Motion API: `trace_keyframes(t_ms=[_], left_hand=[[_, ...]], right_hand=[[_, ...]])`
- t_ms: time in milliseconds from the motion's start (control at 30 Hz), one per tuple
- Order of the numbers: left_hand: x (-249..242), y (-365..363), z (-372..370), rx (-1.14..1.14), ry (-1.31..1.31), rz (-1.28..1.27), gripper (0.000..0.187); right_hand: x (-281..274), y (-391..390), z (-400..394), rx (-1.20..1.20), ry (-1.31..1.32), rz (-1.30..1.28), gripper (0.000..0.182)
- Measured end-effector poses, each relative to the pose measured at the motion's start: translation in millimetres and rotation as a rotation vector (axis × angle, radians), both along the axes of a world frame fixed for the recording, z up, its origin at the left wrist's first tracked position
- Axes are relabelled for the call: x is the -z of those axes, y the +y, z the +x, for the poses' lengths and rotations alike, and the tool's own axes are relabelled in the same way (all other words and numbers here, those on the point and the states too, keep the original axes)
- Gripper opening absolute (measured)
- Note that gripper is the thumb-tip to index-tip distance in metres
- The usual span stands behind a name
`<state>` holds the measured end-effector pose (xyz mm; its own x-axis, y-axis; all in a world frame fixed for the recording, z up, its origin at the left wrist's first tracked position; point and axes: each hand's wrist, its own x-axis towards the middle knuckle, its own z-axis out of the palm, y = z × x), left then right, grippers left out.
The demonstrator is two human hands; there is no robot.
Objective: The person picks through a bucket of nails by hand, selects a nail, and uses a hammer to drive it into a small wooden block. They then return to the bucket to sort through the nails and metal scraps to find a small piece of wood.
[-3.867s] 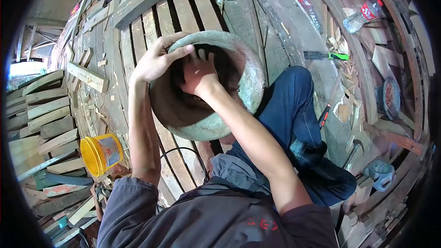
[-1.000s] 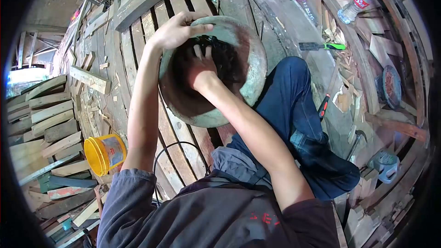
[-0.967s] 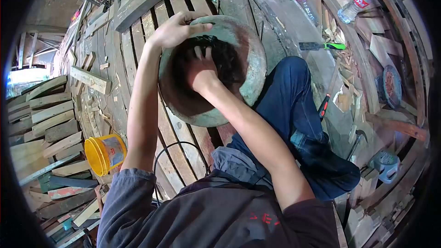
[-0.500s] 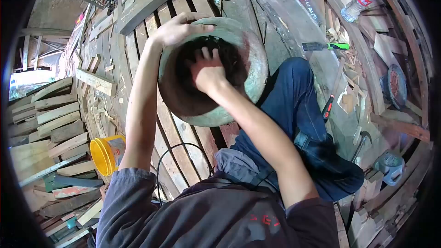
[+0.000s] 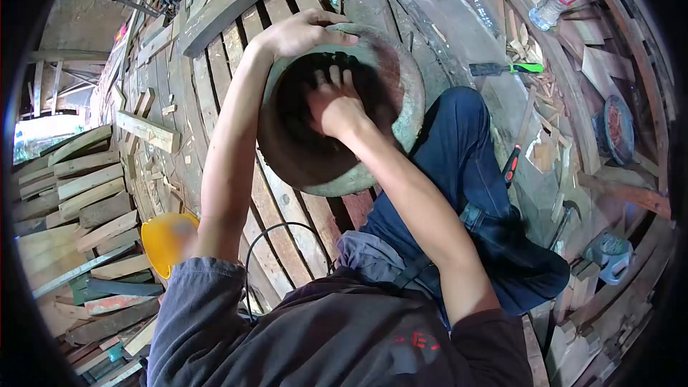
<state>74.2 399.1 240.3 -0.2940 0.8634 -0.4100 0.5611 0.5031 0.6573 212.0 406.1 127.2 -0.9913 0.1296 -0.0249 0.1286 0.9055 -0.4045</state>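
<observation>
A large round metal bowl (image 5: 401,111), greenish outside and rusty brown inside, rests tilted on slatted wooden planks in front of me. My left hand (image 5: 304,32) grips its far rim, fingers curled over the edge. My right hand (image 5: 335,107) is inside the bowl, fingers spread and pressed into a dark, wet-looking mass (image 5: 369,86) on the inner wall. I cannot tell whether the right hand holds any of it.
A yellow bucket (image 5: 161,240) sits at lower left beside stacked planks (image 5: 72,186). A green-handled chisel (image 5: 509,69), a red-handled tool (image 5: 510,166), two plastic bottles (image 5: 555,0), a hammer (image 5: 566,218) and wood scraps lie at right. A black cable (image 5: 269,233) loops over the slats.
The bowl has tipped and shifted a little to the right. My left hand slid along the far rim with it. My right hand keeps working inside, fingers now higher on the wall.
</observation>
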Motion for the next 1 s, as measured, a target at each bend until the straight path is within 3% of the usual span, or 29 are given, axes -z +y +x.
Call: trace_keyframes(t_ms=[133, 233, 367, 467, 533, 667, 767, 900, 1000], left_hand=[[-3.4, -2.1, 6.7, -0.025, 0.029, 0.011, 0.064], [22.2, -1.6, -14.0, -0.014, -0.005, 0.016, 0.066], [-2.9, -0.7, 3.4, -0.026, -0.003, -0.012, 0.066], [-21.5, -2.4, 17.3, -0.067, 0.064, -0.058, 0.077], [10.1, -0.4, -9.6, 0.009, -0.037, -0.02, 0.075], [8.0, -2.7, -6.9, 0.019, -0.066, 0.005, 0.072], [1.8, -4.0, 0.7, -0.042, 0.037, -0.026, 0.075], [13.6, -1.1, -0.5, -0.009, 0.056, -0.005, 0.058], [11.6, -2.5, -0.5, -0.032, 0.046, 0.001, 0.057]], right_hand=[[-1.5, -3.9, -2.1, -0.007, 0.017, 0.01, 0.058], [10.8, -11.9, -19.7, 0.042, 0.067, -0.078, 0.05], [20.3, -21.4, -32.4, 0.113, 0.104, -0.077, 0.044], [6.6, -19.4, -33.9, 0.051, -0.058, -0.124, 0.045], [12.9, -21.7, -36.2, 0.054, -0.019, -0.062, 0.048], [24.4, -27.5, -48.0, 0.1, 0.001, 0.073, 0.05], [-17.3, -31.1, -52.7, 0.15, -0.277, 0.191, 0.047], [-8.4, -40.6, -58.8, 0.136, -0.134, 0.247, 0.04], [-9.4, -34.3, -49.9, 0.155, -0.062, 0.16, 0.039]])
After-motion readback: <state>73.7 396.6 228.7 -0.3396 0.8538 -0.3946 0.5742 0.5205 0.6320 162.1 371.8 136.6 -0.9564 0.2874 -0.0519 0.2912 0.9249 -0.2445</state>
